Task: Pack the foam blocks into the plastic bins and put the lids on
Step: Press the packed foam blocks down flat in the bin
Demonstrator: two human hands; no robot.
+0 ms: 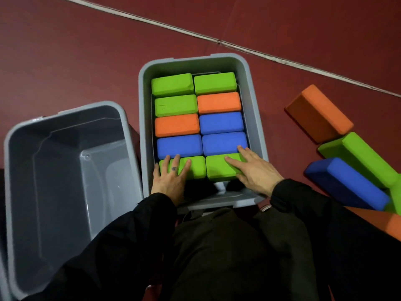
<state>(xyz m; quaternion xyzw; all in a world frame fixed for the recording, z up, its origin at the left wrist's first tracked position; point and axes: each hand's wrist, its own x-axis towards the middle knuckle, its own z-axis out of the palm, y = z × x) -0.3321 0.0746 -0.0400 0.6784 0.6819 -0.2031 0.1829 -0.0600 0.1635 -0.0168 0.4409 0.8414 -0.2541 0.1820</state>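
Both flat, released hands, left hand (168, 181) and right hand (252, 168), press green blocks (196, 169) into the six-o'clock end of the full bin (257, 118); next, I judge, fill the empty bin (19, 131) at nine o'clock.

From my feed, the dark red floor (86, 61) fills the view. A pale line (238, 47) crosses it diagonally, running from about eleven o'clock toward three o'clock. At six o'clock, black sleeves (130, 235) and dark trousers (227, 257) cover the lower frame.

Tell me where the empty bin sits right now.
In the head view, the empty bin stands on the floor at the person's left, right beside the packed bin.
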